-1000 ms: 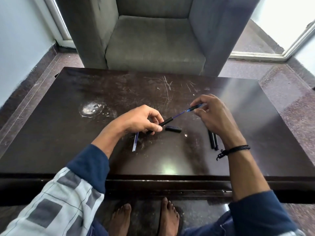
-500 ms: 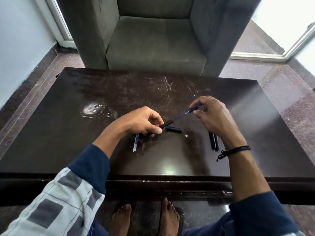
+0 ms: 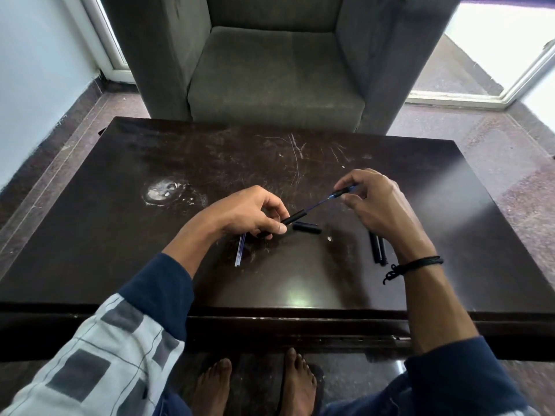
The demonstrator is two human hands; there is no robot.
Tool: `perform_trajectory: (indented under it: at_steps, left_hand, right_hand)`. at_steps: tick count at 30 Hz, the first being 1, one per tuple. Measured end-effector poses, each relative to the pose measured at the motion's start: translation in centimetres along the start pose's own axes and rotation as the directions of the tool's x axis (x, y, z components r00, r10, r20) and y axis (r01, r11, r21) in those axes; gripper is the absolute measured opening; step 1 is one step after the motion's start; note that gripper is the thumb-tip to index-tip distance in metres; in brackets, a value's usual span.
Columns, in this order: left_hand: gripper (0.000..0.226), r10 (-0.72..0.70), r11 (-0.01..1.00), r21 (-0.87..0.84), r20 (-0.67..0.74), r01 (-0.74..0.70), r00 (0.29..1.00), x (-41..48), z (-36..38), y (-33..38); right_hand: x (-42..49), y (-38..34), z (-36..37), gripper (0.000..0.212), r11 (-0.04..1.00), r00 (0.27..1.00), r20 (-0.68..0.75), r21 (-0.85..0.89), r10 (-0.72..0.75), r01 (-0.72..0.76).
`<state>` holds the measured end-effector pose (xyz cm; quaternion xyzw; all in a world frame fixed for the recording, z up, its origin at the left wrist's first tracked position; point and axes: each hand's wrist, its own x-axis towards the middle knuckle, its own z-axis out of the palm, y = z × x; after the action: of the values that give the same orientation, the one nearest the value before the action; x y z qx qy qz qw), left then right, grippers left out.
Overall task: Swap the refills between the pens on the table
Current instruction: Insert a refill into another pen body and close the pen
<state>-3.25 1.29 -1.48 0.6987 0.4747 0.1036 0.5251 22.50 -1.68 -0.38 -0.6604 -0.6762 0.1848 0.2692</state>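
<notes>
My left hand [image 3: 252, 213] grips a black pen barrel [image 3: 292, 218] above the dark table [image 3: 120, 235]. A thin blue refill [image 3: 319, 204] runs from the barrel's mouth up to the right, with a black tip piece [image 3: 342, 192] on its far end. My right hand [image 3: 372, 205] pinches that tip piece. A second blue refill [image 3: 240, 250] lies on the table under my left wrist. A short black pen part [image 3: 306, 227] lies just right of my left thumb. Two black barrel parts [image 3: 377, 249] lie side by side below my right hand.
A grey armchair [image 3: 276, 70] stands against the table's far edge. A whitish stain [image 3: 163, 192] marks the tabletop to the left. My bare feet [image 3: 255, 385] show under the near edge. Bright doorways open at the back left and right.
My right hand has moved slightly down and towards the barrel, so less of the blue refill shows between the two hands. The left hand and the parts on the table have stayed put.
</notes>
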Motion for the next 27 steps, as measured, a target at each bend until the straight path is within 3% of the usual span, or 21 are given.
perform_trajectory:
  at_steps: [27]
  left_hand:
    - [0.012,-0.029,0.999,0.038,0.018,0.029,0.999,-0.3,-0.07,0.34]
  right_hand:
    - [-0.1,-0.22,-0.03,0.015,0.998,0.991,0.136,-0.062,0.019,-0.01]
